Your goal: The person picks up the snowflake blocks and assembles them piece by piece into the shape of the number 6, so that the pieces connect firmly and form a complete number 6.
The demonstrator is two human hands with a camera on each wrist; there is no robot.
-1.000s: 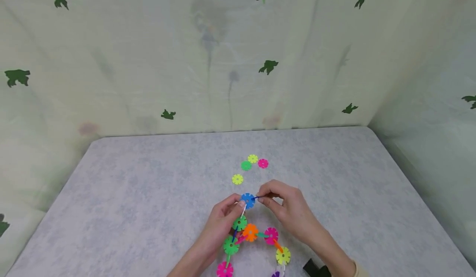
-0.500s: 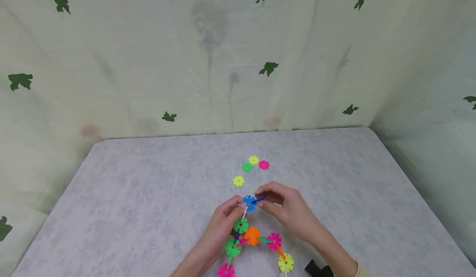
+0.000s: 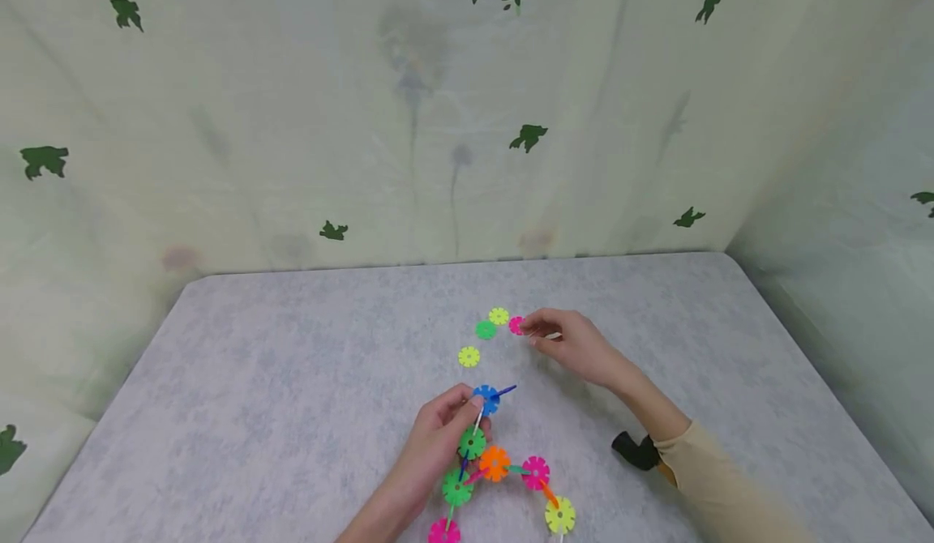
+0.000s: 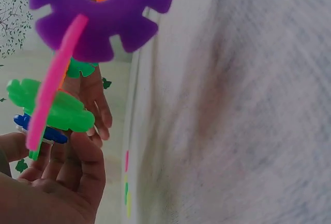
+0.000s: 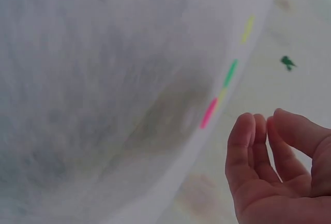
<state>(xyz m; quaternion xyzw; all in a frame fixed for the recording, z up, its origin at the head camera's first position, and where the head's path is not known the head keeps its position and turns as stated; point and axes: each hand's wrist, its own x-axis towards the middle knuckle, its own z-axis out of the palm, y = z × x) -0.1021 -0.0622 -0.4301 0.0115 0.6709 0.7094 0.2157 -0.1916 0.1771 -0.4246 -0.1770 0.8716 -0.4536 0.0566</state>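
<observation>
In the head view my left hand (image 3: 430, 438) pinches a blue notched plastic disc (image 3: 488, 395) between thumb and fingers. A dark blue disc (image 3: 507, 391) is slotted into it edge-on and sticks out to the right. From the blue disc hangs a chain of interlocked discs, among them a green disc (image 3: 473, 443), an orange disc (image 3: 495, 463) and a yellow disc (image 3: 560, 515). A purple disc (image 4: 129, 12) of the chain is close in the left wrist view. My right hand (image 3: 576, 348), holding nothing, hovers beside a loose pink disc (image 3: 515, 325), fingers loosely bent and apart from the thumb.
Near the pink disc lie a green disc (image 3: 486, 330) and a yellow disc (image 3: 499, 316). Another yellow disc (image 3: 469, 357) lies closer to me. A black wrist-worn device (image 3: 635, 451) is at my right sleeve. Patterned curtain (image 3: 409, 162) stands behind the grey table (image 3: 292, 381).
My right hand has let go of the dark blue disc, now left slotted in the blue one, and moved away over the table to the loose pink disc. My left hand has barely moved.
</observation>
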